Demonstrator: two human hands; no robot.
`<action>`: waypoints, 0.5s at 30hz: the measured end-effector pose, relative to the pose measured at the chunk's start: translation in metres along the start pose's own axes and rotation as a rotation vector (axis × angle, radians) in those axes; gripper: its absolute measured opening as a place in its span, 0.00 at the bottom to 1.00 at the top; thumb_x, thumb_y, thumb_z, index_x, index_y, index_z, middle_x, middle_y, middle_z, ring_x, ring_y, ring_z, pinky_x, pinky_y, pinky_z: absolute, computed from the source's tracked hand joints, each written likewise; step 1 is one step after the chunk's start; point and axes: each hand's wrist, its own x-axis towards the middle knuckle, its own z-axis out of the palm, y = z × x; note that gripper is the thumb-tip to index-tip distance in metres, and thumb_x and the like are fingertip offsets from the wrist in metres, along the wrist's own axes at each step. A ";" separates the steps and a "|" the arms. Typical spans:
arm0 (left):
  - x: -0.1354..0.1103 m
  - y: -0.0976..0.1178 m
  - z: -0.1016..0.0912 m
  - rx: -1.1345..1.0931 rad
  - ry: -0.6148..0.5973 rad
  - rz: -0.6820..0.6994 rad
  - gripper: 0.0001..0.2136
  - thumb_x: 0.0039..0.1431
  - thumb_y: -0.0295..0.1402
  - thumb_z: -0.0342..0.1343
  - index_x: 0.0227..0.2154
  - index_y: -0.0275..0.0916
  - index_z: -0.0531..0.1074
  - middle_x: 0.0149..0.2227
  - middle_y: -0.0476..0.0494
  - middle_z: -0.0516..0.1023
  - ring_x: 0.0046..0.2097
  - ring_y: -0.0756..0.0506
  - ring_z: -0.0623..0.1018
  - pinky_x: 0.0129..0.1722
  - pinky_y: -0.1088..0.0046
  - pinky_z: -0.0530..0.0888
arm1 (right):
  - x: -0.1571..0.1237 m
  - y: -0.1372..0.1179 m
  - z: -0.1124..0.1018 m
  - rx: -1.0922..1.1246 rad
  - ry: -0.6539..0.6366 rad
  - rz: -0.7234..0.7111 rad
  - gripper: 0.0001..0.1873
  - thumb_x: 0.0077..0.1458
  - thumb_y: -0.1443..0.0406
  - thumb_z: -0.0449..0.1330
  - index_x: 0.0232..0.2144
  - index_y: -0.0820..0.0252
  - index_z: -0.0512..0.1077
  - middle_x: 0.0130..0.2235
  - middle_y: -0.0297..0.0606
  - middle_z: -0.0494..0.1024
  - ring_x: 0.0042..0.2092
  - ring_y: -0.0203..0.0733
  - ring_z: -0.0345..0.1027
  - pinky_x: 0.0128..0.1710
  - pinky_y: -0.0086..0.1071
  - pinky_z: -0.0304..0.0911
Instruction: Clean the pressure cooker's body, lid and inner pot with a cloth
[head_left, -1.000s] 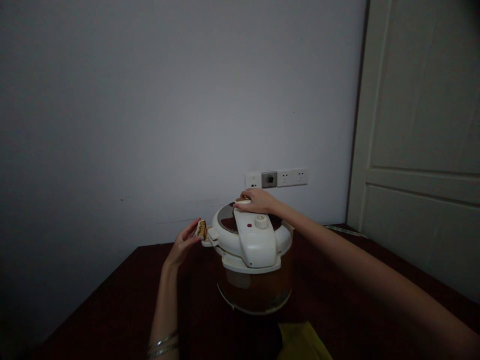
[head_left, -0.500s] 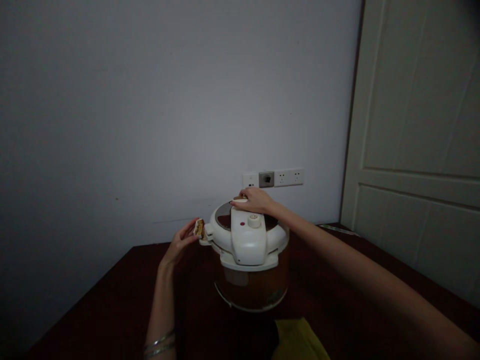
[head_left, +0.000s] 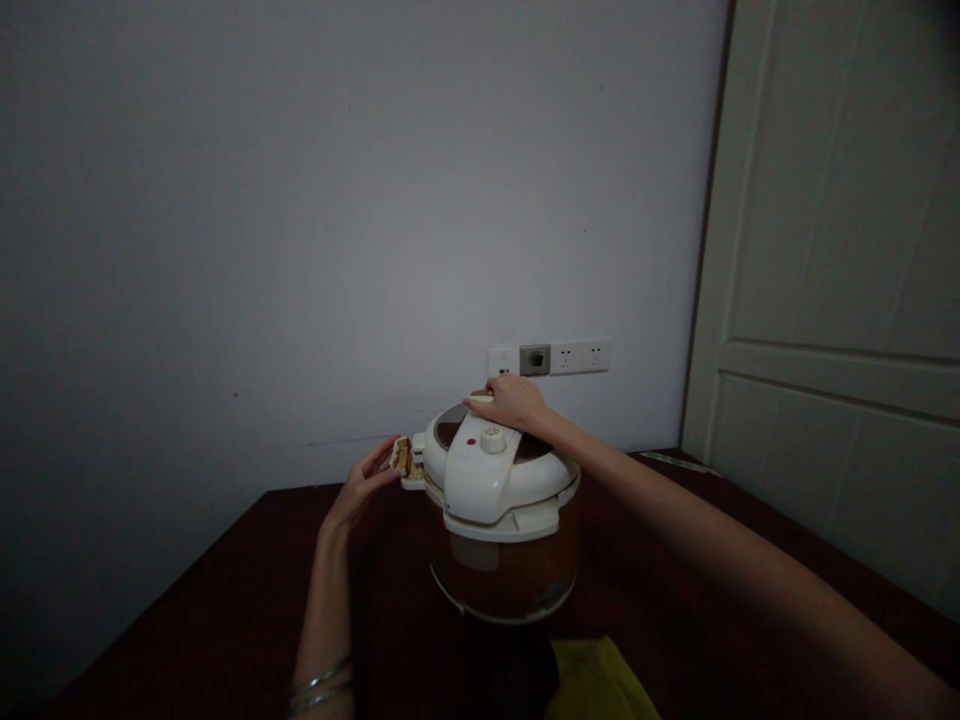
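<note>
An electric pressure cooker [head_left: 517,575] with a brown body stands upright on the dark red table. Its white lid [head_left: 480,480] carries a round knob and a red dot, and the lid's front arm points to the front left. My right hand [head_left: 514,402] is closed around the handle on top of the lid. At the cooker's left side, my left hand [head_left: 367,485] pinches a small white piece with a brown-stained inside [head_left: 401,457], possibly a drip cup. This piece is right beside the white side bracket [head_left: 414,483]; whether they touch I cannot tell.
A yellow-green cloth [head_left: 600,680] lies at the table's front edge. Wall sockets [head_left: 580,357] sit behind the cooker. A pale panelled door [head_left: 832,300] stands at the right, and a thin patterned strip [head_left: 679,462] lies at the table's back right.
The lid has turned on the cooker under my right hand, its front arm swinging to the left. My left hand stays at the side with the small white piece.
</note>
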 end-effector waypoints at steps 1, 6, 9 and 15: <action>0.000 0.000 0.000 0.009 0.002 0.003 0.30 0.40 0.35 0.66 0.51 0.39 0.70 0.54 0.36 0.71 0.58 0.34 0.67 0.56 0.57 0.65 | 0.000 -0.001 0.000 -0.002 -0.005 0.010 0.34 0.54 0.43 0.46 0.38 0.65 0.76 0.40 0.53 0.78 0.42 0.51 0.71 0.39 0.37 0.62; 0.000 0.000 0.000 0.028 0.008 0.002 0.30 0.40 0.36 0.66 0.51 0.39 0.70 0.52 0.37 0.73 0.58 0.34 0.67 0.56 0.57 0.65 | -0.001 -0.004 0.001 -0.002 -0.022 0.033 0.35 0.54 0.43 0.45 0.40 0.66 0.76 0.40 0.54 0.77 0.43 0.52 0.71 0.41 0.38 0.62; 0.000 0.001 0.001 0.022 0.007 -0.005 0.30 0.40 0.35 0.66 0.51 0.40 0.70 0.53 0.37 0.72 0.58 0.34 0.67 0.56 0.57 0.65 | -0.002 -0.006 0.003 -0.012 -0.017 0.030 0.34 0.54 0.43 0.45 0.40 0.65 0.75 0.40 0.53 0.78 0.43 0.51 0.71 0.41 0.38 0.62; 0.001 -0.001 -0.002 -0.001 -0.018 -0.030 0.30 0.42 0.33 0.65 0.52 0.39 0.68 0.56 0.37 0.69 0.58 0.35 0.66 0.56 0.56 0.64 | -0.003 -0.005 0.007 -0.002 0.003 0.025 0.33 0.54 0.43 0.46 0.39 0.64 0.76 0.40 0.53 0.78 0.43 0.51 0.71 0.40 0.37 0.62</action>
